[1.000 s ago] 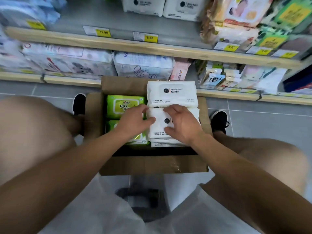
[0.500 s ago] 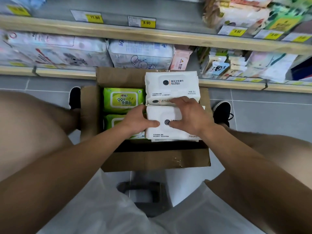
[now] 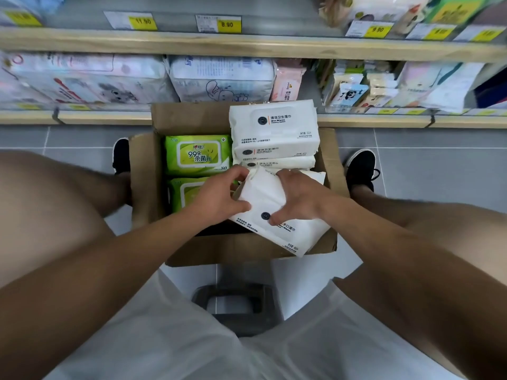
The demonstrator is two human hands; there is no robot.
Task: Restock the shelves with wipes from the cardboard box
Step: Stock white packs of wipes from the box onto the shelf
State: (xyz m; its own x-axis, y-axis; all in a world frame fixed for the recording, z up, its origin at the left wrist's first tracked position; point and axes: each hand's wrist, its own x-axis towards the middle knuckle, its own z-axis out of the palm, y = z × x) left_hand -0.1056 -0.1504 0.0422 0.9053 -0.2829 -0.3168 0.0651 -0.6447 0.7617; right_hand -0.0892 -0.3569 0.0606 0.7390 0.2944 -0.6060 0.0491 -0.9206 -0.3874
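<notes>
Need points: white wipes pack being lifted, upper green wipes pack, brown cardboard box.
White wipes pack being lifted (image 3: 267,197): head view, bare wrapper between the hands.
Upper green wipes pack (image 3: 198,156): head view, yellow lid label.
Brown cardboard box (image 3: 233,250): head view, near wall.

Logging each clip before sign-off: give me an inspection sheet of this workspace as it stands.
Surface: grey tiled floor; cardboard box sits open on it, between the person's feet.
Job's things: white wipes pack tilted, held over the box's near edge; more white packs stacked at the box's right; green wipes packs at its left.
Clutter: nothing seen.
Hands: left hand and right hand both grip the tilted pack.
Cables: nothing seen.
Surroundings: wooden-edged shelves with packaged goods and yellow price tags; dark stool under the person.
</notes>
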